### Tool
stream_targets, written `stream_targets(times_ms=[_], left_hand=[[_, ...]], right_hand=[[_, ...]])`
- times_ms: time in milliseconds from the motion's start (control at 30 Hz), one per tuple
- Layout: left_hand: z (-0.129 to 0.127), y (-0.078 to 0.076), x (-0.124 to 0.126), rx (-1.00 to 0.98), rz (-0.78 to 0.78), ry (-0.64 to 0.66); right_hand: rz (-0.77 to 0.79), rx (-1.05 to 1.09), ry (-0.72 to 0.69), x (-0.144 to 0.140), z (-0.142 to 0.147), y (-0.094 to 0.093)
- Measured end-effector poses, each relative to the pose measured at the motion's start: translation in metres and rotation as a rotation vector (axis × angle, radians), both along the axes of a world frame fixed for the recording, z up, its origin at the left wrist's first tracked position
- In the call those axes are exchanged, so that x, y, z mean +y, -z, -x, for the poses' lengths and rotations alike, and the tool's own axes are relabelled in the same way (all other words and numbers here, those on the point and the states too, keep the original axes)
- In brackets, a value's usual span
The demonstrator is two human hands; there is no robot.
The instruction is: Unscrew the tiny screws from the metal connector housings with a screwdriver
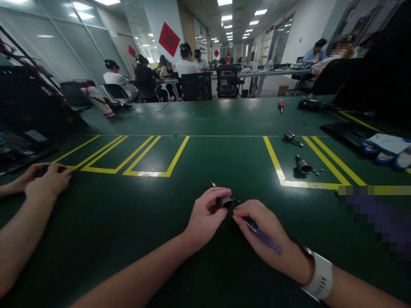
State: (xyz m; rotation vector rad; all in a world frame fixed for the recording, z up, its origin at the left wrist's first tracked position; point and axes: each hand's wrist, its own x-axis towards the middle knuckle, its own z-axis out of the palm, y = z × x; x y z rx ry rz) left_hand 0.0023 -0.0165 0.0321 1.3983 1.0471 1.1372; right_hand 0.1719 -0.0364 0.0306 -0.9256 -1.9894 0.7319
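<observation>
My left hand point(205, 219) is closed around a dark, cup-shaped metal part point(226, 202). Its open end faces right toward my other hand, and a thin shaft tip point(213, 184) shows beyond my fingers. In my right hand point(268, 229) lies a small screwdriver point(265, 239) with a clear purple handle. Thumb and forefinger pinch close to the cup's mouth; whether the tip touches the metal is too small to tell. A few tiny nut-like pieces point(238, 201) lie on the green table just past my fingertips.
Two similar metal parts point(303, 164) point(293, 138) lie at right inside yellow tape lines point(274, 160), near several small pieces point(317, 173). Behind is a red-handled tool point(281, 106). White-blue gloves point(390, 147) rest far right. Another person's hands point(48, 179) work at left.
</observation>
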Motion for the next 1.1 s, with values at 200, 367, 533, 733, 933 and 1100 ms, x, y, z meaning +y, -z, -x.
stream_targets(times_ms=[200,367,533,733,933,1100], left_hand=[[-0.001,0.001,-0.001,0.014,0.016,-0.003],[-0.002,-0.001,-0.001,0.01,0.053,-0.012],[-0.001,-0.003,-0.001,0.014,0.076,-0.032],[-0.003,0.0,-0.001,-0.001,0.098,-0.067],[-0.002,0.003,0.0,-0.007,0.08,-0.064],[-0.002,0.003,0.001,0.001,0.086,-0.077]], right_hand=[[0.582,0.333,0.06,0.008,-0.002,-0.003],[0.713,0.569,0.013,0.012,0.0,-0.001],[0.643,0.53,0.045,0.01,-0.002,-0.003],[0.255,0.16,0.107,0.002,-0.001,-0.001],[-0.085,-0.015,0.016,-0.004,0.001,0.001],[-0.11,-0.058,-0.007,-0.006,0.0,-0.006]])
